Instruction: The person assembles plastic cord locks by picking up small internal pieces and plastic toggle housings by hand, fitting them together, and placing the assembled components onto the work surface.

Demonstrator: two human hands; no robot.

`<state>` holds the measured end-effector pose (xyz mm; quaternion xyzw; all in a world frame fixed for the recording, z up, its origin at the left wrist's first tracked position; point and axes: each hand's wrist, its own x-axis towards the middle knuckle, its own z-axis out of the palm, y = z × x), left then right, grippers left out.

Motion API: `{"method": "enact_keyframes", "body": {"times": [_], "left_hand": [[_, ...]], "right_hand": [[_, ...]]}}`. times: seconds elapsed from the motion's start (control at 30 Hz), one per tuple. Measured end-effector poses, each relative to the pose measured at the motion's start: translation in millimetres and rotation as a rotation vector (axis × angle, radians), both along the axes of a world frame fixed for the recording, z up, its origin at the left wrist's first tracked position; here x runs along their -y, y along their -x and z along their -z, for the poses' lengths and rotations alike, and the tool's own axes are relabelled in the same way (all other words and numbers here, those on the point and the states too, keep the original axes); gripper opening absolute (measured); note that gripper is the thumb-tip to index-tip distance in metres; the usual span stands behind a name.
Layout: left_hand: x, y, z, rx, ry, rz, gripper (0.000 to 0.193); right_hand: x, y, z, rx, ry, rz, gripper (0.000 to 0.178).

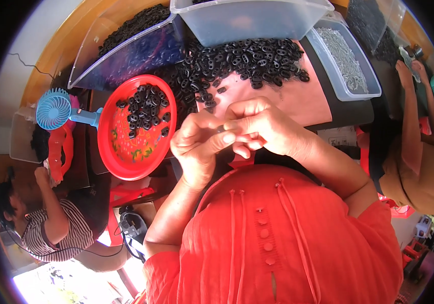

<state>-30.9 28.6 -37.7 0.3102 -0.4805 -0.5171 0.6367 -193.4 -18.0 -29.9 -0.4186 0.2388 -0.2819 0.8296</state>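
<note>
Small piece (220,129) (mostly hidden, long axis untellable) is pinched in closed-up fingertips, left hand (199,147) leftward, right hand (265,126) rightward, equally near.

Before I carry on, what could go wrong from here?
The left hand and right hand meet at the fingertips, mostly hiding anything pinched there; a small part might slip unnoticed. The left hand is also close beside the red tray, so a bump could scatter its loose black pieces.
</note>
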Motion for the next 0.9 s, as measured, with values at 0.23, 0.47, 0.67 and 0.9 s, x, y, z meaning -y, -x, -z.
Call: {"method": "enact_keyframes", "body": {"times": [0.23, 0.47, 0.67, 0.9], "left_hand": [[11, -70, -51, 0.566, 0.125, -0.422, 0.02], [26, -21, -38, 1.13, 0.364, -0.446, 0.021], [46, 20, -11, 1.21, 0.467, -0.182, 0.012], [56, 28, 1, 1.361, 0.439, -0.259, 0.015]], "right_hand": [[33, 43, -1, -1.087, 1.596, 0.664, 0.021], [25, 45, 12, -1.11, 1.601, 0.67, 0.008], [28, 68, 13, -0.79, 1.412, 0.806, 0.014], [24, 72, 28, -0.841, 1.484, 0.836, 0.013]]}}
